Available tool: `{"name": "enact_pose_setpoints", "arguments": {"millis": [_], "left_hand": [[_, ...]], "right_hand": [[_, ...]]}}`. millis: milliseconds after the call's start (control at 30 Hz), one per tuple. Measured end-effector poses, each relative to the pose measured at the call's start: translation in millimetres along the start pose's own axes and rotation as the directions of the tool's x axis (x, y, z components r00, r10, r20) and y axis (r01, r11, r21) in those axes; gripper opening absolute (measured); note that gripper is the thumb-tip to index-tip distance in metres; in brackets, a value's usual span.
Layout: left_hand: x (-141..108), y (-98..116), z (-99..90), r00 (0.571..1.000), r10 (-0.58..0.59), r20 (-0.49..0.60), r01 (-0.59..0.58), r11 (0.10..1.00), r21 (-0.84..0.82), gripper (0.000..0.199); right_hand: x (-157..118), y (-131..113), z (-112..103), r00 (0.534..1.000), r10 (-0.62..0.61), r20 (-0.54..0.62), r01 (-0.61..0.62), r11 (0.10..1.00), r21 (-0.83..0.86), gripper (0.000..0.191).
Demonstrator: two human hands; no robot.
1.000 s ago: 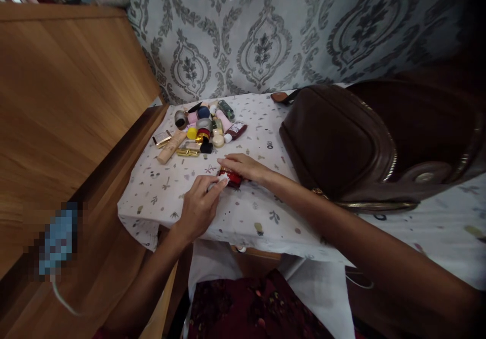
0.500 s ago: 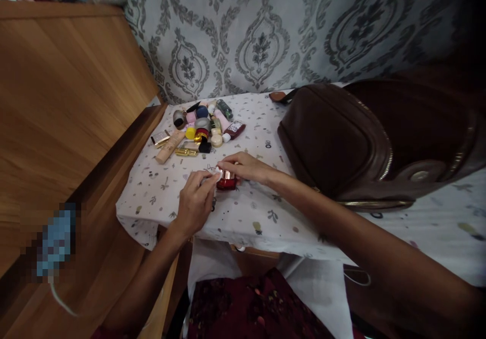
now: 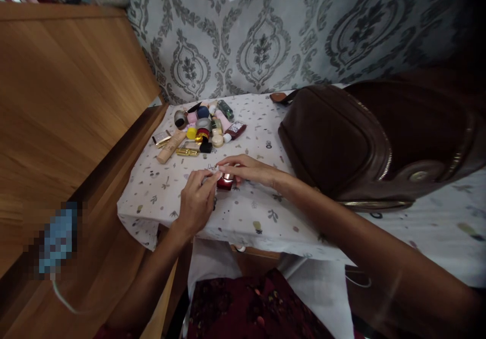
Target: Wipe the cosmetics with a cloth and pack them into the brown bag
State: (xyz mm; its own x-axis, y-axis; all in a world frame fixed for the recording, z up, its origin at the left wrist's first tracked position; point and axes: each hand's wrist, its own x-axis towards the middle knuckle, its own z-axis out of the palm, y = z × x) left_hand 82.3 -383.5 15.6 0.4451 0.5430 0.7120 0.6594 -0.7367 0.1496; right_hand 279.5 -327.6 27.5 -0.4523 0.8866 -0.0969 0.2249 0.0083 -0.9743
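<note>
Red and glossy, a small jar is between a person's two bare hands, over the near part of a worktop covered by a white cloth with a print of little plants. The right hand grasps the jar, reaching across from the right with its fingers over the top and far side. The left hand comes in from the lower left, finger and thumb pinched together on a scrap of something white against the jar's left side; the scrap is too small to identify.

Beyond the hands, towards the wall, lies a crowded cluster of cosmetics. At its near edge are a beige tube, lying slantwise, and a gold tube just beside it. Further in are a yellow lid, a pink tube and a blue lid. A brown bottle with a white cap lies on the cluster's right side, and a green bottle at the back.

To the right, a large dark brown bag with gold zips fills much of the worktop. The wall carries a grey scrolled pattern. On the left stands a wooden panel.
</note>
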Motion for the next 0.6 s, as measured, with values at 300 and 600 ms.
{"name": "enact_pose_setpoints", "arguments": {"millis": [300,600], "left_hand": [[-5.5,1.2,0.0,0.999,0.04,-0.017,-0.037,0.985,0.169,0.037],[-9.7,-2.5,2.9,0.998,0.063,-0.012,-0.061,0.984,0.169,0.037]], "right_hand": [[17.6,-4.1,15.4,0.994,0.042,-0.105,-0.057,0.989,-0.139,0.042],[24.8,0.1,23.3,0.976,0.069,-0.208,-0.094,0.989,-0.114,0.047]]}}
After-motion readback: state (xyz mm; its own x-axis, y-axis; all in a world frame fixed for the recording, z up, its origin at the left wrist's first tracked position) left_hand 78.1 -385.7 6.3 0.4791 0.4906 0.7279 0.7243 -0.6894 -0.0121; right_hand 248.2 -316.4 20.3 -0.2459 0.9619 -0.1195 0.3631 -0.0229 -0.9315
